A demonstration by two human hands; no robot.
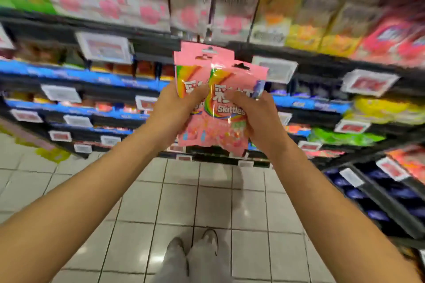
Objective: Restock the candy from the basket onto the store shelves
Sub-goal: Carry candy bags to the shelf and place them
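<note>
Pink Skittles bags (220, 103), overlapped, held up before the candy shelves (322, 57); left hand (177, 110) and right hand (259, 119) clamped on their sides. Risk: glossy packs sliding apart, one dropping to the floor tiles (207, 202) below.

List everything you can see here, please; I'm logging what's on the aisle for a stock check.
Skittles bags: at least two, pink with rainbow stripe, overlapping, held up in front of the shelves.
Shelves: several tiers, black, across the top and right; blurred.
Hanging packs: a row, pale with pink print, top tier.
Yellow-orange packs: several, top tier, right.
Price tags: many, white with red, on shelf edges.
Blue trays: several, middle tiers, left.
Floor: white tiles, below.
Shoes: two, grey, bottom centre.
Left hand: grip on the bags' left side.
Right hand: grip on the bags' right side.
</note>
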